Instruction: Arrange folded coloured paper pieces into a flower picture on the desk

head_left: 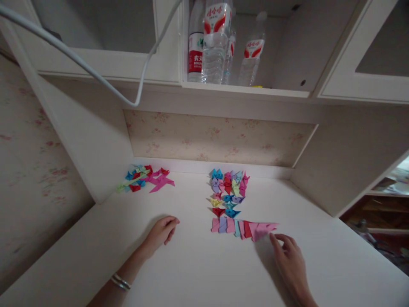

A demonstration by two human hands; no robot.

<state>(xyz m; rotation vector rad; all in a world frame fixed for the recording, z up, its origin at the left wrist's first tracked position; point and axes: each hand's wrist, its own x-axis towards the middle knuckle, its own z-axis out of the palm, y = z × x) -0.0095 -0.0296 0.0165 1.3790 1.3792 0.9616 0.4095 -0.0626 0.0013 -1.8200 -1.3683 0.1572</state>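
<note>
One paper row and two figure clusters are overhung by four bottles, one cable; whether left grip or right grip is closed cannot be told.

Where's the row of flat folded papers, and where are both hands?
Row of flat folded papers [247, 229]: head view, its red piece, near the middle.
Left hand [160, 233]: head view, its middle.
Right hand [290, 261]: head view, its middle.

On our worktop we have a paper pile at back left, paper rows to its right, and overlapping papers before those; above, bottles stand on a shelf.
</note>
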